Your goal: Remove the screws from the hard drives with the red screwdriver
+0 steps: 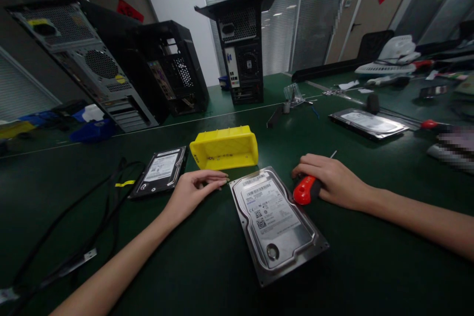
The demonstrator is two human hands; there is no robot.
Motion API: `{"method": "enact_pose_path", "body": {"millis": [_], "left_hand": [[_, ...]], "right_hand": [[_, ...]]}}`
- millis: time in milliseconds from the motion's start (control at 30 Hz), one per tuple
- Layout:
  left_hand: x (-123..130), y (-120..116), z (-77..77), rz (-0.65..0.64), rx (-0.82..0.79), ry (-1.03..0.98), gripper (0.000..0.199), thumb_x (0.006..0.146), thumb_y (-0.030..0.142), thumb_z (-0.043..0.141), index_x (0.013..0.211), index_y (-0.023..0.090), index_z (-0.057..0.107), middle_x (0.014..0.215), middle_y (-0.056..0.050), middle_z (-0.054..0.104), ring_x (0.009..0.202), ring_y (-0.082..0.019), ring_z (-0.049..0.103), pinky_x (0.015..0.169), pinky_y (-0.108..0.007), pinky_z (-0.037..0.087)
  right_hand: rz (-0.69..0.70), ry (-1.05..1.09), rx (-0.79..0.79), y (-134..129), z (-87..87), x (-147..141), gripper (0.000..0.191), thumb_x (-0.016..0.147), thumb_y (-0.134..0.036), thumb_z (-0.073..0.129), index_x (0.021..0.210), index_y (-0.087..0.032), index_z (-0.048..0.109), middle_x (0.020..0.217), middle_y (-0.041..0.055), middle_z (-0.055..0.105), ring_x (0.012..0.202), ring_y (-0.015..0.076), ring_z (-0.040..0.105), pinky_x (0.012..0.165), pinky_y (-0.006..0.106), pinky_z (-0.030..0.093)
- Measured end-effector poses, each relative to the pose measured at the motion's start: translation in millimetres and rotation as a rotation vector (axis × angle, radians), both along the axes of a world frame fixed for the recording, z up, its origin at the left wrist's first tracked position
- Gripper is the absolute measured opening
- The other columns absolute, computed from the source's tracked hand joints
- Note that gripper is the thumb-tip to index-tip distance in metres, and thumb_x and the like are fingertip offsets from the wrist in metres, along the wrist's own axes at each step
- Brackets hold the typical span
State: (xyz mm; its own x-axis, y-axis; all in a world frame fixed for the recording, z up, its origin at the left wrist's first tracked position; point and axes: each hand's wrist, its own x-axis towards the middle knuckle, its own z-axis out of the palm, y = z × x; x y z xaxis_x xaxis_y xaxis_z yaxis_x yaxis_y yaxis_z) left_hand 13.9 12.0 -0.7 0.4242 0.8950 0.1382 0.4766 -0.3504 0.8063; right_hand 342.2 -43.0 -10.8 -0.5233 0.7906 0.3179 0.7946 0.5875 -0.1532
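On the dark green tabletop [207,266], a silver hard drive [276,222] is lying flat, label up, between the person's two hands. The right hand [331,180] is resting just right of the drive's upper corner, its fingers curling down over a screwdriver [306,190] whose red and black handle is sticking out toward the drive; the thin metal tip is poking out past the knuckles. The left hand [194,190] is lying palm down just left of the drive, fingers held straight and pressed together, their tips pointing at the drive's top left corner, close to it but apart from it. Beside that hand's wrist, a second, black hard drive [160,172] is sitting flat. Behind both drives, a yellow plastic bin [224,148] is lying tipped on its side. Farther back, three open computer cases [242,44] are standing, and another drive [368,122] is lying at the right.
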Motion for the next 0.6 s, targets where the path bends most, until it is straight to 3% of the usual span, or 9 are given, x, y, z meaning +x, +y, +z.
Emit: {"method": "enact_pose_path", "body": {"millis": [67,233,600], "left_hand": [[-8,1,0.8,0.008,0.141,0.129,0.022,0.082,0.034,0.064,0.097,0.023,0.074,0.098,-0.007,0.073,0.081,-0.022,0.067,0.062,-0.031,0.054],[-13,2,-4.6,-0.076,0.366,0.258,0.019,0.085,0.029,0.061,0.099,0.026,0.074,0.095,-0.005,0.068,0.092,-0.023,0.061,0.079,-0.038,0.051],[-10,-3,-13.1,-0.131,0.523,0.276,0.016,0.089,0.024,0.057,0.096,0.024,0.071,0.095,-0.005,0.062,0.091,-0.021,0.058,0.079,-0.036,0.050]], "right_hand": [[0.004,0.009,-0.006,0,0.0,0,0.029,0.072,-0.001,0.047,0.094,-0.015,0.060,0.091,0.0060,0.059,0.084,0.0173,0.053,0.073,0.030,0.041],[0.010,0.011,0.009,0,-0.5,1,0.028,0.073,-0.002,0.047,0.094,-0.016,0.060,0.090,0.0061,0.058,0.082,0.0168,0.054,0.072,0.029,0.041],[-0.005,-0.004,-0.005,-1,-0.2,0,0.030,0.072,-0.001,0.047,0.094,-0.016,0.060,0.092,0.0058,0.059,0.085,0.0174,0.055,0.073,0.030,0.043]]}}
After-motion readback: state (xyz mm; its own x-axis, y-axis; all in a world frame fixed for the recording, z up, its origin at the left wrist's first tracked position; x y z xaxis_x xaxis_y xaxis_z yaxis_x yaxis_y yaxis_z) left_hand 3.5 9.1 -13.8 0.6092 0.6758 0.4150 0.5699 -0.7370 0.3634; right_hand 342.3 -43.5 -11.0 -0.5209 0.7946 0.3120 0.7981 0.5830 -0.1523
